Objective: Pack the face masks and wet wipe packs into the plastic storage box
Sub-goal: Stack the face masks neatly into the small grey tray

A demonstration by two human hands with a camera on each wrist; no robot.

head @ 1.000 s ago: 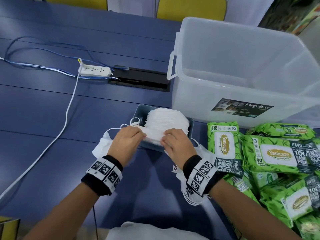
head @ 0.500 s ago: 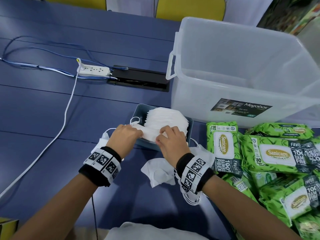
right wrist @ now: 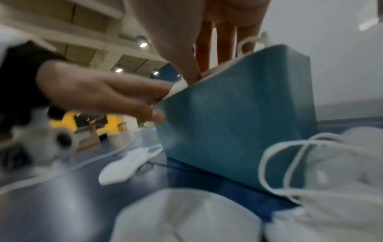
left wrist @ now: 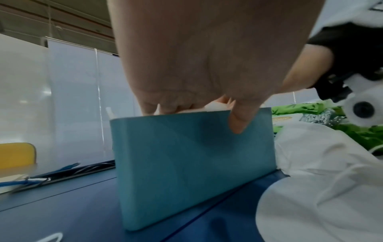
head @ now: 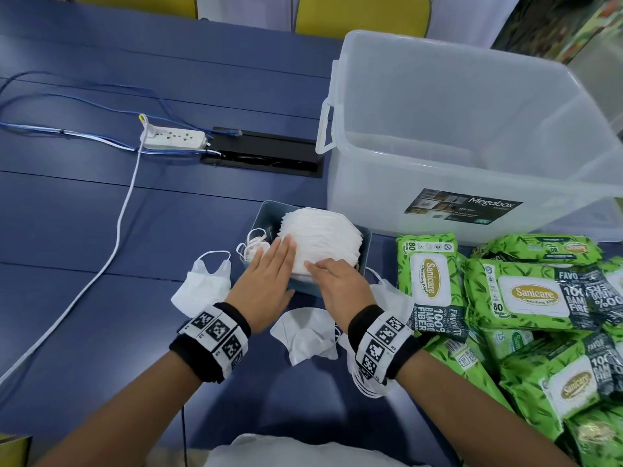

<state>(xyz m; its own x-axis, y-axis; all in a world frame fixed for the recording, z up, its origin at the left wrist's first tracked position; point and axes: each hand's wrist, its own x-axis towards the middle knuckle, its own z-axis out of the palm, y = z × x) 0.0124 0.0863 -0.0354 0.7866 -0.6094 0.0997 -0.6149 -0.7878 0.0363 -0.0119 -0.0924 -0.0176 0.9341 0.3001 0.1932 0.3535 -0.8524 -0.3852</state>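
Head view shows the stack of face masks [head: 320, 242] standing in a small teal tray [head: 365, 242] on the blue counter [head: 84, 230], just in front of the clear plastic storage box [head: 472, 136]. Both hands lie on the stack: the left hand [head: 269, 281] flat with straight fingers, thumb over the tray's near wall in the left wrist view; the right hand [head: 337, 281] with fingers extended on the masks' near edge, gripping nothing. Loose masks [head: 305, 335] lie just beside the tray toward the counter's near edge. Green wet wipe packs [head: 526, 298] pile at the right edge. A power strip [head: 175, 139] sits farther left.
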